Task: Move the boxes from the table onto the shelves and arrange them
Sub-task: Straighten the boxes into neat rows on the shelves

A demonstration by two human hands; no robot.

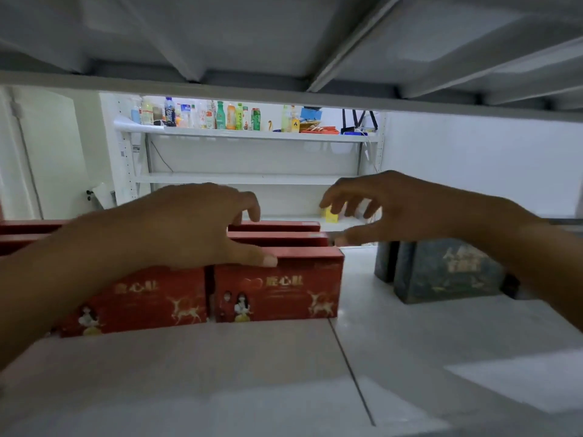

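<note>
White shelf board (410, 357) under red boxes, upper shelf underside (284, 36) above them. White rack (252, 178) far behind red boxes, white walls around. Six red boxes (277, 288): two columns of three. Two dark boxes (448, 272) to their right. Left hand (176, 225) rests on red box tops, fingers relaxed. Right hand (394, 206) hovers beside them, fingers loosely curled, grasping nothing. Bottles (220, 116) on rack, too small to count.

Two front red boxes (277, 291): deep red, gold deer pattern, gold lettering, small white-clad figures lower left. Rows behind: plain red tops. Right of them, dark boxes (448, 272): murky blue-green, pale lettering. Near shelf (220, 373): white, thin grey seam. Across room, far shelving (252, 178): white. Its bottles (220, 116): green, orange, blue, white. One small box (331, 215): yellow.
</note>
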